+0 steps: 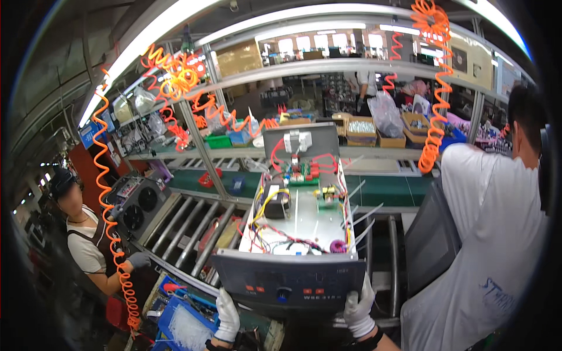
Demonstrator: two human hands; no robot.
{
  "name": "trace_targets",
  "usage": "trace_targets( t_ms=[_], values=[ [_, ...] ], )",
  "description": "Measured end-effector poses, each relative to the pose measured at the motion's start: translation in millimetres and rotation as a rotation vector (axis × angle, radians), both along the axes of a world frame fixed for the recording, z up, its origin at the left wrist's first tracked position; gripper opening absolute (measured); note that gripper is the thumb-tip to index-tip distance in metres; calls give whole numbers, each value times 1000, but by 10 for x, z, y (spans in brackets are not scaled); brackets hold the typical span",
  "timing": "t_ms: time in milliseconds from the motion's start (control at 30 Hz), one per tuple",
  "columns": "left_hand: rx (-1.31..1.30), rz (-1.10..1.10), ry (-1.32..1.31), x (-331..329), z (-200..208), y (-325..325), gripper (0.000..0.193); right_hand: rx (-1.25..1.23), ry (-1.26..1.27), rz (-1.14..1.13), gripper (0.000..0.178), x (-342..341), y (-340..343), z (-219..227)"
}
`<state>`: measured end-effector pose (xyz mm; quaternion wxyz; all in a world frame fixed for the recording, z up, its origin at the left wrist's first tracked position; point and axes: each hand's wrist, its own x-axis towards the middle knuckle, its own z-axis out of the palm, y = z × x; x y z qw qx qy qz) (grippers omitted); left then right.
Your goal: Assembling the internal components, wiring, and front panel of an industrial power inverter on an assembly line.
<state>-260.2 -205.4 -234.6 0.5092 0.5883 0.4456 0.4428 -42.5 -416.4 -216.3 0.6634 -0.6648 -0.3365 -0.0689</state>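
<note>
An open electrical machine (287, 281), probably a welder, sits in front of me with its dark front panel facing me. The panel has a blue knob and several small red-orange buttons. Behind it, a white base tray carries a black transformer (276, 202), green circuit boards (301, 173), a purple ring coil (338, 246) and yellow, red and black wires. My left hand (227, 315), in a white glove, grips the panel's lower left corner. At the lower right corner my gloved right hand (359, 307) is closed on the panel's side edge. Fingertips behind the panel are hidden.
Metal rollers (196, 234) run beneath and left of the machine. A blue tray of white cable ties (190, 324) stands lower left. One person (468, 234) stands close right by a dark panel (433, 237); another (88, 234) is left near a fan unit (137, 205). Orange coiled hoses (105, 175) hang overhead.
</note>
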Motion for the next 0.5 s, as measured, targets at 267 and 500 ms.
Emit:
trace_targets(
  t_ms=[267,500],
  values=[
    [-363,-240,-48,283,-527,-454,36,21,57,-185,68,1074,-141,-106],
    [580,-1054,388,849,988,-230,16,-194,73,-534,57,1723,-749,-260]
  ],
)
